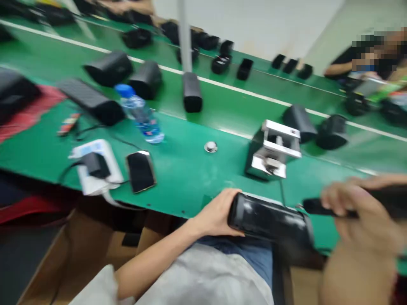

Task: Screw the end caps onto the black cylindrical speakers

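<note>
Toward five o'clock, the left hand clamps one end of the speaker, which could twist if the dark tool gripped in the right hand bumps it.

No lettering, brand, number or sign is readable. Clock positions run from the centre of the view. At 9 o'clock, the white rectangular plastic power block has pale blue patches, too blurred to decipher. At 10, reddish marks on the clear, blue-capped plastic bottle are illegible. At 4, whitish patches on the glossy black rounded housing form no legible characters.
</note>
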Demonstrator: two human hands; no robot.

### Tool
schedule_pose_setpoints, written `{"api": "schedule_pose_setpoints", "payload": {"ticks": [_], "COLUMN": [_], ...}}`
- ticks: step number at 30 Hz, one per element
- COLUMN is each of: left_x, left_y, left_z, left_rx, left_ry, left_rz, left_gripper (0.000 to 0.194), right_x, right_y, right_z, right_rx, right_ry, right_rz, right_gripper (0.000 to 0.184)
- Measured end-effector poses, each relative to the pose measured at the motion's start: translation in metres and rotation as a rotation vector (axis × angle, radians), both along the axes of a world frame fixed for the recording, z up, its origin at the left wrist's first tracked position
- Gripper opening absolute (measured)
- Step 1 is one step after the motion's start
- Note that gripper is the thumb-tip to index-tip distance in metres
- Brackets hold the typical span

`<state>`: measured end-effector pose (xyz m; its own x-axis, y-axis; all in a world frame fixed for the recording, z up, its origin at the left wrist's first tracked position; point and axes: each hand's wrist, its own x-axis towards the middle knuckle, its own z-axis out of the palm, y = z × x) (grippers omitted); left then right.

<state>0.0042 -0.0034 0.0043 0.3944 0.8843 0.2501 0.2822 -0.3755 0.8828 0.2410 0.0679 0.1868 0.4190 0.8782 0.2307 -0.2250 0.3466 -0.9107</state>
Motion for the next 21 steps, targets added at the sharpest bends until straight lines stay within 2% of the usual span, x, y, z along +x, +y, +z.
{"api": "schedule_pose_setpoints", "payload": {"ticks": [3, 6, 8, 11, 15, 18, 21], "left_x": [-0.005, -0.006, -0.006, -0.005, -0.005, -0.006, -0.006], "left_y": [0.001, 0.002, 0.001, 0.0, -0.001, -0.001, -0.001], "left_z": [0.003, 0.001, 0.0, 0.0, 0.001, 0.0, 0.0], "left_rx": [-0.023, -0.004, 0.018, 0.029, 0.013, 0.012, 0.01], "left_ry": [0.057, 0.091, 0.104, 0.116, 0.11, 0.101, 0.099], "left_rz": [-0.007, -0.027, -0.03, -0.014, 0.0, 0.003, -0.001], "left_gripper": [0.114, 0.112, 0.113, 0.113, 0.112, 0.112, 0.112], "right_x": [0.014, 0.006, -0.006, -0.022, -0.031, -0.03, -0.029], "right_y": [-0.007, 0.009, 0.025, 0.053, 0.082, 0.091, 0.094], "right_z": [0.028, 0.049, 0.053, 0.047, 0.028, 0.019, 0.017], "right_rx": [0.161, 0.364, 0.505, 0.587, 0.499, 0.494, 0.515], "right_ry": [-0.285, -0.292, -0.256, -0.306, -0.425, -0.405, -0.382], "right_rz": [0.088, -0.026, -0.096, -0.113, -0.102, -0.081, -0.063], "right_gripper": [0.032, 0.025, 0.017, 0.021, 0.029, 0.035, 0.033]}}
